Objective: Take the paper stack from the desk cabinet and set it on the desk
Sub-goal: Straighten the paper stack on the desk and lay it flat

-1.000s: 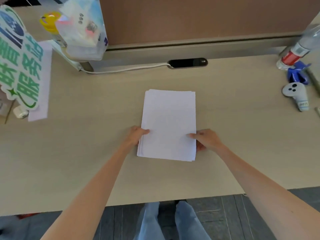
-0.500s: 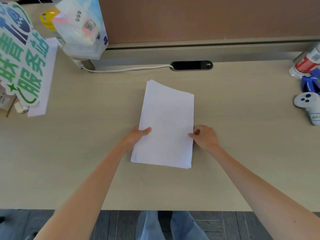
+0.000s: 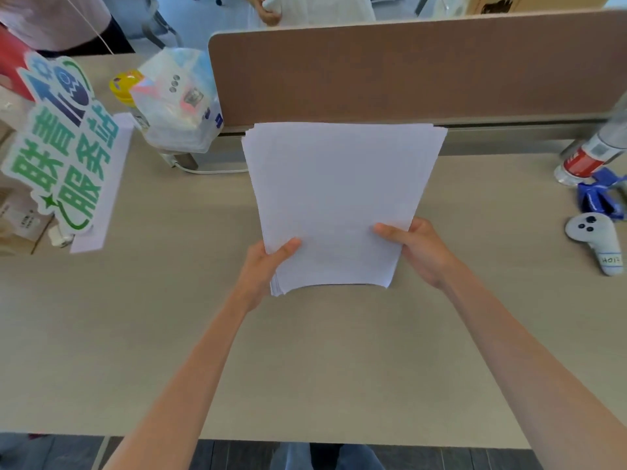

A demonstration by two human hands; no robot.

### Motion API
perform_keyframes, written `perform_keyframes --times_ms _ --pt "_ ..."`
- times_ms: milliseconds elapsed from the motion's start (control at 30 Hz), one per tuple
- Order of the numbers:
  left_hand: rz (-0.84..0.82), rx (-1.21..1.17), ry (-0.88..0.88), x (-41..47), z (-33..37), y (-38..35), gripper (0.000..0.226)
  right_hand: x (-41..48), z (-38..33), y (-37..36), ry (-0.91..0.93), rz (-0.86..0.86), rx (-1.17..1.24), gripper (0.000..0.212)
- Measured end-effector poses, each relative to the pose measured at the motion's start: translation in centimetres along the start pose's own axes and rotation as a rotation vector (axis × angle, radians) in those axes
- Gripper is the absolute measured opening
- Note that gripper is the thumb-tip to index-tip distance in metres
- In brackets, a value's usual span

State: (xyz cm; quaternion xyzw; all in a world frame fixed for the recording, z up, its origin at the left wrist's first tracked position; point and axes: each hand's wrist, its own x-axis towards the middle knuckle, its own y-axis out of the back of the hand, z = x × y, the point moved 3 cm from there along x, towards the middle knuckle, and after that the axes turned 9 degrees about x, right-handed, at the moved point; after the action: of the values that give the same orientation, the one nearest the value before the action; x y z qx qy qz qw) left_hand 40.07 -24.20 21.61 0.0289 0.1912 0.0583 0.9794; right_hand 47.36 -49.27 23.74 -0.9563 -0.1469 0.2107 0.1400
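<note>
Mid-frame above tabletop (image 3: 339, 351), paper stack (image 3: 339, 198) pinched at near corners by left hand (image 3: 263, 269) & right hand (image 3: 424, 252) fingers; light, floppy, sheets prob. slide, so support underneath.

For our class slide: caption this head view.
Both hands, left and right, hold a white paper stack above the beige desk.

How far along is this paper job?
Done: the paper stack is out of the cabinet and over the desk. In hand: the left hand and right hand pinch its near corners, thumbs on top, with the far end tilted up toward the brown divider. Left: lay it flat on the desk and let go.
</note>
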Motion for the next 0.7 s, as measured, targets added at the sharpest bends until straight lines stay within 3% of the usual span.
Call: perform_keyframes --times_ms 167,367,600,700 --pt "-0.052 0.036 -0.073 0.0 -0.2 -0.5 0.034 -0.9 0.6 -0.1 -0.007 -0.089 -0.162 0.039" --pt "-0.205 0.128 -0.097 0.3 1.6 0.2 0.046 -1.4 -0.2 0.2 -0.036 -0.176 -0.183 0.043" --pt "-0.128 0.079 -0.123 0.1 3.2 -0.3 0.049 -1.5 -0.4 -1.2 0.076 -0.052 -0.151 0.040" --pt "-0.156 0.124 -0.121 -0.2 2.8 0.0 0.048 -1.9 -0.3 -0.7 0.073 -0.077 -0.188 0.043"
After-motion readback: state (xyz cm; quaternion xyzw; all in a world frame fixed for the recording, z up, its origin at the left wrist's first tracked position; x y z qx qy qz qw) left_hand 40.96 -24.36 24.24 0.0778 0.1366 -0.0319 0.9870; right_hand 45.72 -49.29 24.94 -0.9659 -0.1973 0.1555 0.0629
